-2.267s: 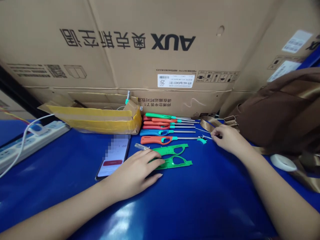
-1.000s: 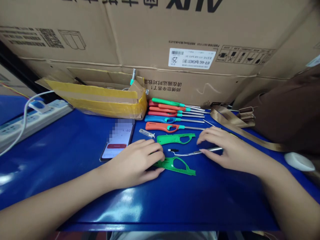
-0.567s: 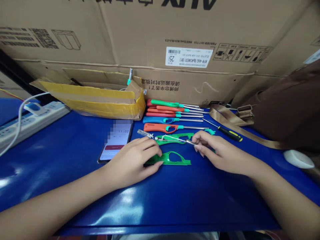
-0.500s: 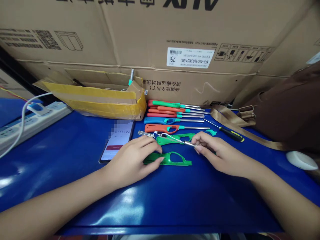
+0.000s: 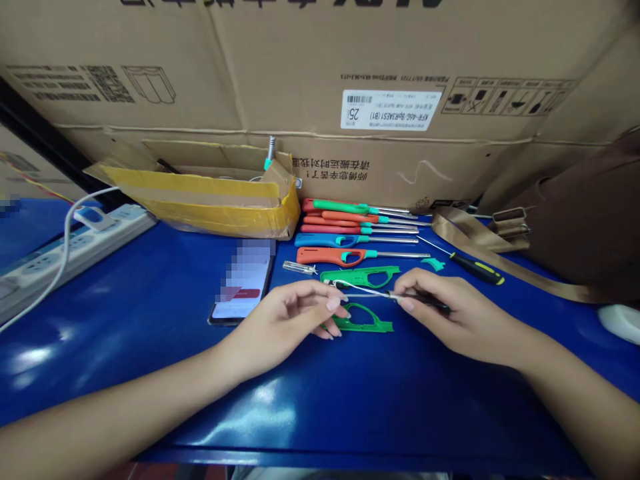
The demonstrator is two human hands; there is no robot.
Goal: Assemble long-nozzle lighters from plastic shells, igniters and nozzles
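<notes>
My right hand [image 5: 445, 313] pinches a metal lighter tube [image 5: 391, 295] between thumb and fingers. A white wire [image 5: 363, 288] and a thin pale tube [image 5: 367, 296] run leftward out of its end. My left hand [image 5: 300, 310] has thumb and forefinger closed on the far end of the thin tube. Behind the hands lies one green lighter shell half [image 5: 345, 275]. A second green shell half [image 5: 363, 325] is partly hidden under my left fingers. A small clear part [image 5: 299, 267] rests left of the upper shell, and a teal trigger piece [image 5: 434, 264] lies to the right.
Several long lighters [image 5: 333, 256] in red, blue and green lie stacked at the back. A screwdriver [image 5: 477, 268], a brown strap [image 5: 530, 273] and a white mouse [image 5: 620, 323] are on the right. Leftward are a phone [image 5: 240, 310], a taped cardboard box [image 5: 210, 213] and a power strip [image 5: 120, 223].
My left hand has lifted off the lower green shell and closed its fingertips on the thin tube. The metal tube in my right hand has shifted slightly; the view has moved a little.
</notes>
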